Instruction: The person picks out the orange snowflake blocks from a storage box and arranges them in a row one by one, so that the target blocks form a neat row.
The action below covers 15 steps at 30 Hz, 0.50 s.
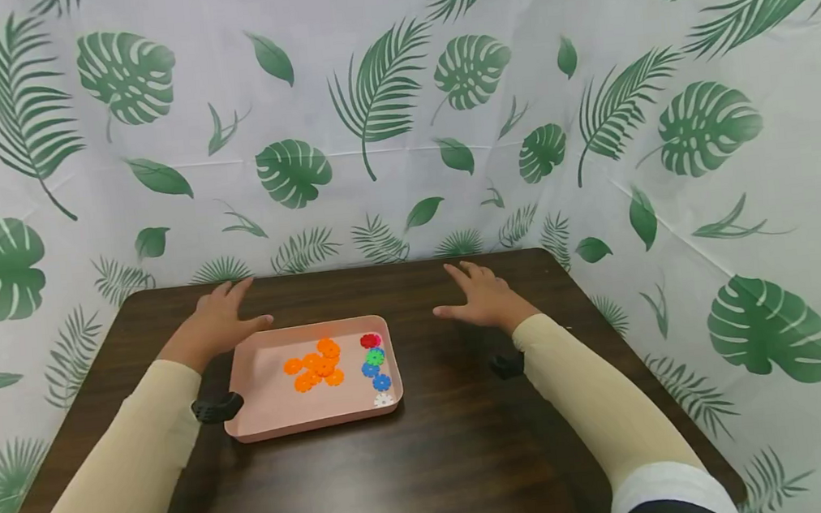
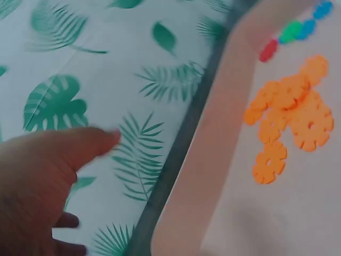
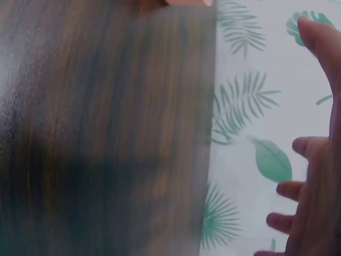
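While left fingers [image 1: 262, 324] and right fingers [image 1: 447, 312] spread apart, notched orange discs [image 1: 326, 367], pink tray [image 1: 268, 391]

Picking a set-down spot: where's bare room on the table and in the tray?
Table: bare between tray and right hand, and on the tray's near side. Tray: bare left of the orange pieces; only a narrow strip between them and the mixed row. Crowded: the overlapping orange pieces and that row.
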Each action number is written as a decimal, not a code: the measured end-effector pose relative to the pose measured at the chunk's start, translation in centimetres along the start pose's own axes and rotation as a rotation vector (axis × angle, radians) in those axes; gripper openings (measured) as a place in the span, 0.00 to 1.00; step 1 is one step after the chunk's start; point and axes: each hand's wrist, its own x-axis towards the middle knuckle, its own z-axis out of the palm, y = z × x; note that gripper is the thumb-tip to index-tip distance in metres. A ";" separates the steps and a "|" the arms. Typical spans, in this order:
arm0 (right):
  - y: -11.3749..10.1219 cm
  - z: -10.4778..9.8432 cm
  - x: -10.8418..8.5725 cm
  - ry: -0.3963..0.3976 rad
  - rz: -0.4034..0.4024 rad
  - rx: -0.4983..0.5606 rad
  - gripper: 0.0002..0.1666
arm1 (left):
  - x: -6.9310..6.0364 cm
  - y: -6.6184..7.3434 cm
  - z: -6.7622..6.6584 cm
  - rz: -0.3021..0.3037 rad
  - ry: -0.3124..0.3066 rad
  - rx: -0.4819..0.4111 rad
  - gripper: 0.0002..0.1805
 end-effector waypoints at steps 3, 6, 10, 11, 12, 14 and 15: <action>0.5 0.4 0.0 0.029 -0.005 0.058 0.64 | -0.6 -1.6 0.8 -0.053 -0.031 -0.133 0.52; 0.8 1.0 0.1 0.045 -0.018 0.125 0.61 | -1.8 -2.9 1.8 -0.092 -0.041 -0.212 0.48; 0.7 1.7 0.0 0.086 -0.063 0.221 0.53 | -3.0 -3.6 2.9 -0.118 -0.046 -0.326 0.43; 0.6 2.0 0.1 0.103 -0.084 0.247 0.51 | -3.2 -3.7 3.2 -0.116 -0.042 -0.353 0.41; 0.4 2.2 0.2 0.121 -0.105 0.269 0.48 | -3.2 -3.8 3.4 -0.116 -0.041 -0.381 0.39; -0.3 2.6 0.4 0.152 -0.151 0.307 0.43 | -3.3 -4.0 3.9 -0.109 -0.027 -0.415 0.36; -0.8 2.8 0.6 0.166 -0.172 0.322 0.40 | -3.4 -4.1 4.1 -0.105 -0.016 -0.425 0.35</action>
